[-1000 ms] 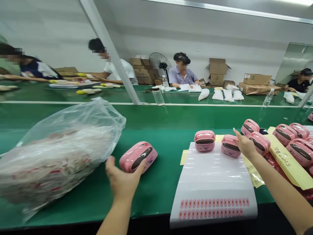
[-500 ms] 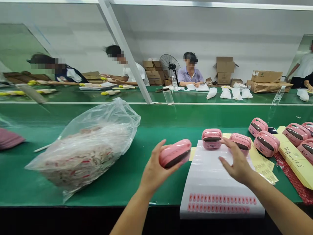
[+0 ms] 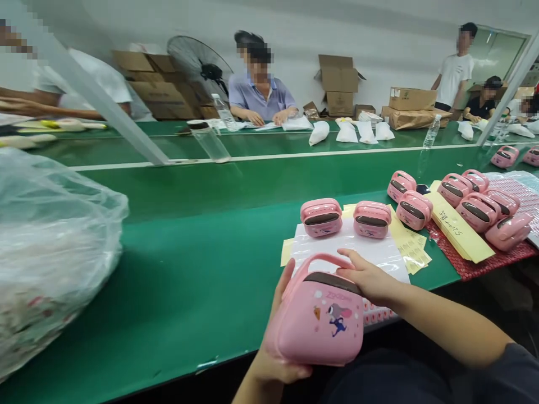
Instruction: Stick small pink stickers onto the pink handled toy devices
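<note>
A pink handled case (image 3: 320,331), printed with a cartoon rabbit and a dark brown strip near its top, is tilted close to me. My left hand (image 3: 280,348) grips its left side and underside, some fingers hidden behind it. At the upper right, by the end of the handle, my right hand (image 3: 370,279) has its fingers on the case; part of that grip is hidden. Behind the held case lies a white sheet of small pink stickers (image 3: 381,315). Two similar pink cases, a left one (image 3: 322,217) and a right one (image 3: 373,220), stand at its far edge.
Several pink cases (image 3: 478,212) stand to the right, around a yellow card stack (image 3: 458,227) on red bubble wrap (image 3: 452,255). A large clear plastic bag (image 3: 63,224) sits at left. Across the green bench (image 3: 189,258), a person in a purple shirt (image 3: 263,95) handles white items.
The view has swung right and closer. My left hand has brought the case nearer and turned its printed face toward me. My right hand, empty before, is now on the case.
</note>
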Demonstrator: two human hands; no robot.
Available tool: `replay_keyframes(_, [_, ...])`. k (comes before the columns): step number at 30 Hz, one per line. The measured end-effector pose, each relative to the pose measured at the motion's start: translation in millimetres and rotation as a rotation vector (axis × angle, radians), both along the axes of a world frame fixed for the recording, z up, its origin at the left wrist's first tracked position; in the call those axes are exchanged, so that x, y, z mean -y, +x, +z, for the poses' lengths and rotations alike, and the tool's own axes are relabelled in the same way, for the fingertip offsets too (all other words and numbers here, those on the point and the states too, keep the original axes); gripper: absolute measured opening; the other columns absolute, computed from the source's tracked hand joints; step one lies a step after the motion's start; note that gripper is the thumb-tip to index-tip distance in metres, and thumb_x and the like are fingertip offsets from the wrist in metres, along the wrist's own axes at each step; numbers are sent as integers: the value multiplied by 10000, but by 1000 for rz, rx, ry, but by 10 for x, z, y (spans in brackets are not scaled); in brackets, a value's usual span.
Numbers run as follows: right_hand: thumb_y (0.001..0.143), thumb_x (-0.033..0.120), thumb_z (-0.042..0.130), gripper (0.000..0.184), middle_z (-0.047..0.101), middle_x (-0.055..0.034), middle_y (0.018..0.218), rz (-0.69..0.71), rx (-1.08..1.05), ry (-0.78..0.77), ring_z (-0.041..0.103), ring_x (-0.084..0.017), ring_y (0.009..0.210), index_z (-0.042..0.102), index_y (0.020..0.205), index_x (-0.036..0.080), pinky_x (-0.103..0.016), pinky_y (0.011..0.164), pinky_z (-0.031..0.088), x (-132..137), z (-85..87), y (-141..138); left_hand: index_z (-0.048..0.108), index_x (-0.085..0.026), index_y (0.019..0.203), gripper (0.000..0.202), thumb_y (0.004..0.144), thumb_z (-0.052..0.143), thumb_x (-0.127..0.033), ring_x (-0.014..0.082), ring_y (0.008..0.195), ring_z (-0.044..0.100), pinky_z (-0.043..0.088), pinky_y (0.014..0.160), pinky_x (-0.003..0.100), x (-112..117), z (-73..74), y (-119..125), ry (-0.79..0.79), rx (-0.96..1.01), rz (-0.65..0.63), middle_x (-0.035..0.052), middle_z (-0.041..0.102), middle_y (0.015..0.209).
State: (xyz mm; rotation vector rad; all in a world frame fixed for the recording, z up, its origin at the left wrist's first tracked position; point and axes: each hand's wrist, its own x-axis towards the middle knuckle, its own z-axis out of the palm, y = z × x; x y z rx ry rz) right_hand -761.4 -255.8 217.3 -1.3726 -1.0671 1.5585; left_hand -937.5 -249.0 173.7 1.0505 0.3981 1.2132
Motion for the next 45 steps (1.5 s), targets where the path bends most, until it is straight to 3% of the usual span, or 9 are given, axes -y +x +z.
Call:
replay_keyframes(5, [844,236,530,551,570,-91,1061,-170,507,688,632,-185,865,330,1357,236,-404,833,525,525,-600,469,583,-333,1185,848,389,833,-480,396,1119,549,459,919,556,82,-495,52,-332,105,64,42,677,1136])
replay_keyframes(9, [909,172,410,512,620,-103,992,-134,922,969,639,-226,897,296,1401,255,-398,777,577,937,-1009,665,642,-297,1073,628,485,776,-472,382,1087,573,472,898,568,19,-761,-44,-507,86,168,43,727,967])
replay_keyframes(14, [915,84,383,601,667,-112,966,-205,1180,1147,660,-230,886,175,1464,212,-395,779,596,1010,-1240,627,616,-286,1115,697,451,799,-400,358,1181,507,486,917,478,-21,-613,139,-588,113,330,45,687,1104])
replay_keyframes(20, [879,2,405,605,683,-76,859,-183,1051,1335,673,-184,773,275,1434,204,-371,796,587,990,-1393,657,610,-274,1148,752,433,807,-403,324,1180,516,562,790,321,-25,-442,296,-613,88,430,41,670,1156])
replay_keyframes(25, [840,59,516,480,643,-36,850,-406,674,1028,655,-154,693,480,1267,277,-301,679,596,1033,-1223,521,498,-301,1283,827,518,799,-388,327,1141,550,546,830,390,-31,-576,135,-633,187,296,43,664,1174])
replay_keyframes(28, [788,136,628,399,600,-1,814,-603,240,674,629,-119,650,518,1150,262,-250,632,581,925,-862,371,480,-361,1287,689,647,734,-406,286,1039,625,534,842,412,37,-640,111,-569,381,72,17,686,1139])
replay_keyframes(31, [728,234,707,376,556,30,764,-629,-147,501,594,-104,623,528,1057,256,-249,615,576,736,-483,183,537,-383,1227,453,783,601,-447,233,1075,612,504,889,372,151,-588,231,-451,619,-196,-1,683,1153])
replay_keyframes(35, [688,279,742,417,540,39,777,-557,-341,529,586,-93,611,509,1034,275,-238,611,571,543,-278,-104,579,-251,1217,429,860,473,-464,232,1192,525,400,1004,345,261,-438,429,-350,718,-400,80,613,1259])
replay_keyframes(45, [775,314,656,363,510,25,815,-633,-245,583,618,-118,697,447,1069,272,-272,681,588,475,-379,-365,554,-239,1237,463,834,515,-464,215,1168,537,368,1015,312,280,-528,435,-423,727,-344,98,630,1216])
